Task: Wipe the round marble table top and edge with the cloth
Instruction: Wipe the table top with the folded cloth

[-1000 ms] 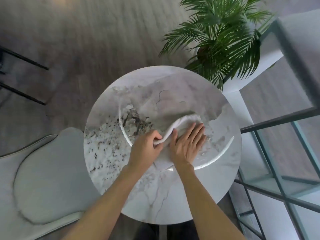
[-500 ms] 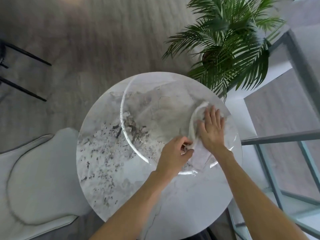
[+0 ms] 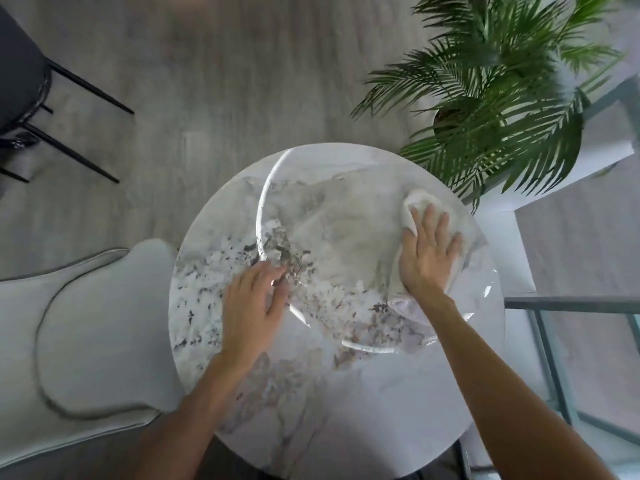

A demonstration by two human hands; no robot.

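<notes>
Head view, looking straight down. The round marble table top (image 3: 346, 393) is filling the middle of the frame, its surface white with grey and dark speckled veining and a curved bright reflection running across it. The cloth (image 3: 415, 202) is lying on the right-far part of the top, close to the rim; it is pale, crumpled and stretched out, its long axis running roughly from near to far, one bunched end pointing toward the far rim by the plant and the other end trailing back under the wrist toward the person. The right hand (image 3: 429, 251) is pressing flat on the cloth, palm down, fingers extended and slightly fanned, pointing away from the person; it is not pinching the cloth, only bearing on it. The left hand (image 3: 254, 306) is lying palm down on the bare marble left of centre, well apart from the cloth, fingers loosely extended and somewhat blurred, holding nothing. A potted palm (image 3: 491, 98) is standing just beyond the far-right rim, fronds overhanging near the cloth end. A pale upholstered chair (image 3: 97, 327) is sitting just beside the left rim, and a dark chair (image 3: 20, 71) is standing well apart at far left. No brand, label or legible writing is showing on the cloth or table.
</notes>
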